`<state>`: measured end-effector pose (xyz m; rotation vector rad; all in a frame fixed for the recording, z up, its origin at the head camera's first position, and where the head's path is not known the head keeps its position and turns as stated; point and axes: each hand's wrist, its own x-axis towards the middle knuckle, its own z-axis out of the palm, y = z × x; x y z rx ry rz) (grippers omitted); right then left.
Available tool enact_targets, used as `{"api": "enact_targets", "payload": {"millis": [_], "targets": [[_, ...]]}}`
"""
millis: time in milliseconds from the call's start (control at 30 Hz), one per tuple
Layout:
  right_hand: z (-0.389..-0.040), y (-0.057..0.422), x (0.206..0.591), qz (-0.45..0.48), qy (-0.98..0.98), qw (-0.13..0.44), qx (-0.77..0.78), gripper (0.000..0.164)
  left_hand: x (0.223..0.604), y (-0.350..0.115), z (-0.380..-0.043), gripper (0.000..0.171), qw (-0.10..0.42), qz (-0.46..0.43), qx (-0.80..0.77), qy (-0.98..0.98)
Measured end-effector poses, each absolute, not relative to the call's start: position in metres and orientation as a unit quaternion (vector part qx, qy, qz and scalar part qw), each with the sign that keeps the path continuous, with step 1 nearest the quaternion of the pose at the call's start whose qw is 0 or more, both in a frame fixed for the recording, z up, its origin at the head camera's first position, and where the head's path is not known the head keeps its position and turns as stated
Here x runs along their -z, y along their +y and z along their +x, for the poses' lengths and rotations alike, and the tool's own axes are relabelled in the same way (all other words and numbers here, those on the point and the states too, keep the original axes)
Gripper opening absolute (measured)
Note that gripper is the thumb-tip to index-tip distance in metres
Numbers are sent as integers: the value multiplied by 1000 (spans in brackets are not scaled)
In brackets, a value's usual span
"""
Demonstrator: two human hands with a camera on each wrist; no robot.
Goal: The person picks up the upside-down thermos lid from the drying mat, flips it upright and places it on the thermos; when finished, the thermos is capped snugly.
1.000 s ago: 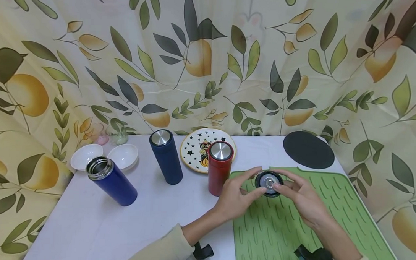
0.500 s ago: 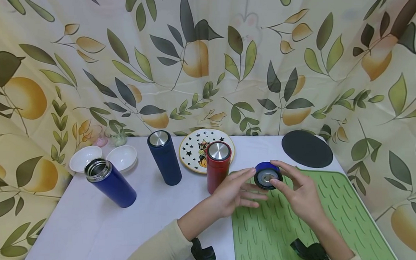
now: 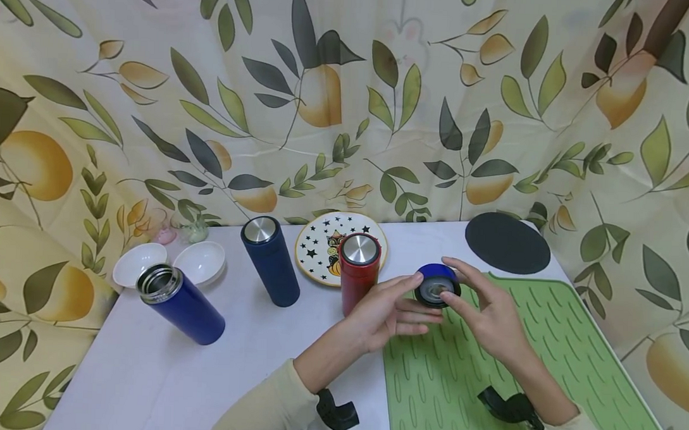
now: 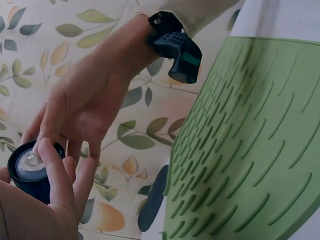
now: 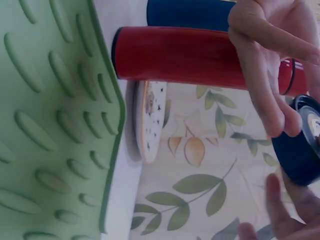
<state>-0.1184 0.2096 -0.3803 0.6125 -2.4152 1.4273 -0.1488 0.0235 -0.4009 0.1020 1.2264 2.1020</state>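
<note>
A blue bottle lid [image 3: 438,269] is held in the air above the green mat, its dark-rimmed underside tilted toward me. A pale round centre shows inside it in the left wrist view. My right hand [image 3: 496,320] pinches the lid's right side, thumb across the underside and fingers behind. On the opposite side, my left hand [image 3: 372,317] grips it by the edge, with its lower fingers stretched out beneath. The blue bottle [image 3: 190,314] stands at the left with its steel mouth uncovered. Just behind my left hand is a red bottle [image 3: 358,275] with a steel-topped lid.
A dark blue bottle [image 3: 274,266] with its lid on stands mid-table. Behind are a star-patterned plate [image 3: 315,245], two white bowls [image 3: 203,261] and a black round mat [image 3: 507,243]. The green ridged mat [image 3: 522,348] covers the right side. A patterned curtain [image 3: 348,114] hangs behind the table.
The lid has tipped so its blue side shows, and has shifted slightly left and up. My left hand's lower fingers have spread out below it. The bottles have stayed in place.
</note>
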Motion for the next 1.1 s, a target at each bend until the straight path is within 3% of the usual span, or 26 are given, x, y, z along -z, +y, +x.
{"api": "enact_targets", "payload": {"millis": [133,267,467,600,833,1100], "targets": [[-125,219,379,202,-849,57,-485,55,401,23,-149,47,338,40,-813,473],[-135,230,378,210,-832,-40,-512,41,401,24,-149,46,329,42,-814,476],[-138,236,371,228,-798,-101,-548,38,401,22,-146,38,293,69,-812,501],[-134,237,371,222,-813,-99,-530,36,400,21,-142,37,249,116,-792,545],[-124,237,380,279,-826,-29,-489,51,395,18,-134,42,118,217,-688,683],[-119,231,394,265,-817,39,-511,53,367,5,-110,48,57,276,-627,726]]}}
